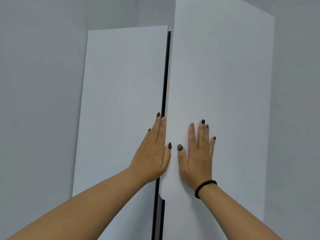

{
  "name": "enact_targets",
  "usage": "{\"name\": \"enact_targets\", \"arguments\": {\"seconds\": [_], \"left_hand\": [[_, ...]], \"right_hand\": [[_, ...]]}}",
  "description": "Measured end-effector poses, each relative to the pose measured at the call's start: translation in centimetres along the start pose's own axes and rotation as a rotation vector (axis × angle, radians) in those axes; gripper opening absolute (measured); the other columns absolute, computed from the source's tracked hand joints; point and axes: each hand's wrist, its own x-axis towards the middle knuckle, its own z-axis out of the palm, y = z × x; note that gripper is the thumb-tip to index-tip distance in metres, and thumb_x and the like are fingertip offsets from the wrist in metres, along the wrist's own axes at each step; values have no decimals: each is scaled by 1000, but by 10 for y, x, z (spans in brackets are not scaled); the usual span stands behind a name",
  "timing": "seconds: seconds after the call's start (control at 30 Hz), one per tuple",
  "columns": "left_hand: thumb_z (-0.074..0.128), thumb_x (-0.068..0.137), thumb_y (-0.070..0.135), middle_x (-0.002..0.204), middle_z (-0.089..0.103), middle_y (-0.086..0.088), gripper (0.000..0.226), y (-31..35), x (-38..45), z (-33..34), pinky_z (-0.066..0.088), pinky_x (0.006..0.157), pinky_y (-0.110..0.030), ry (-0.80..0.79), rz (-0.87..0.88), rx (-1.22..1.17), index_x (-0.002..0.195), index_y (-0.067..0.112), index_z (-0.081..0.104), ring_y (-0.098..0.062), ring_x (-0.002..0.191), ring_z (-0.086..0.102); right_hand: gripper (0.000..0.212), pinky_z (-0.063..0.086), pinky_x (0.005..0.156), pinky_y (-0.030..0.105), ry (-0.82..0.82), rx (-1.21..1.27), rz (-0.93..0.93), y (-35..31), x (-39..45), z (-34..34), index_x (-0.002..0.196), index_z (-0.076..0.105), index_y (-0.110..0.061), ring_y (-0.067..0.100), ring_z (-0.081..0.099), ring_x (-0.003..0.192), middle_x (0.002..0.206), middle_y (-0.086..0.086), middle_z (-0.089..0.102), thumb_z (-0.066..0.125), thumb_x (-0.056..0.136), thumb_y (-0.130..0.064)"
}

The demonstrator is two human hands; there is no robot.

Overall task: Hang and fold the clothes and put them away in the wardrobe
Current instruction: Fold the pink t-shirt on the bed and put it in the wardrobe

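Note:
A tall white wardrobe fills the view. Its left door [121, 101] looks nearly flush, and its right door [221, 84] stands slightly ajar toward me, with a thin dark gap [165, 84] between them. My left hand [154, 151] lies flat on the left door's inner edge, fingers up, thumb touching the right door's edge. My right hand [199, 153] presses flat on the right door with fingers spread; a black bead bracelet [204, 187] circles its wrist. Neither hand holds anything. No clothes are in view.
A dark recessed handle strip [160, 219] runs down the doors' meeting edge at the bottom. Plain grey wall [38, 84] lies left and right of the wardrobe.

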Motion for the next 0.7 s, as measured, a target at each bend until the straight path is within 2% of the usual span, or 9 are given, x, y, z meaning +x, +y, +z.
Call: {"name": "enact_targets", "arguments": {"seconds": [0.13,0.3,0.43,0.53,0.7], "left_hand": [[21,99,34,163,-11,-6,64,-32,5,26,13,122,-42,10,-34,-62,149,20,-16,-11,149,-10],[17,100,40,163,-14,-5,62,-64,11,58,7,122,-43,62,-85,-122,151,30,-17,-11,149,-11],[13,99,42,162,-16,-11,62,-84,17,78,1,121,-49,52,-162,-39,152,26,-14,-19,149,-16],[7,97,46,160,-19,-12,63,-94,20,90,-2,120,-52,37,-213,4,151,22,-15,-23,148,-18],[2,95,51,161,-19,-6,65,-108,26,105,-2,120,-51,19,-248,13,149,20,-17,-19,149,-17]], "right_hand": [[63,6,117,56,50,-132,12,5,7,32,153,13,-14,27,1,149,161,13,4,24,98,-44],[64,6,118,55,65,-234,-9,17,12,61,153,15,-13,29,3,148,160,15,7,25,98,-44],[64,9,117,55,64,-289,-38,28,13,80,152,19,-11,30,5,148,160,16,9,32,97,-41],[65,8,117,55,60,-335,-43,36,15,94,153,15,-12,31,5,148,160,16,8,32,97,-41],[65,8,118,55,52,-401,-42,44,18,110,152,17,-11,31,4,148,159,18,9,32,97,-41]]}}
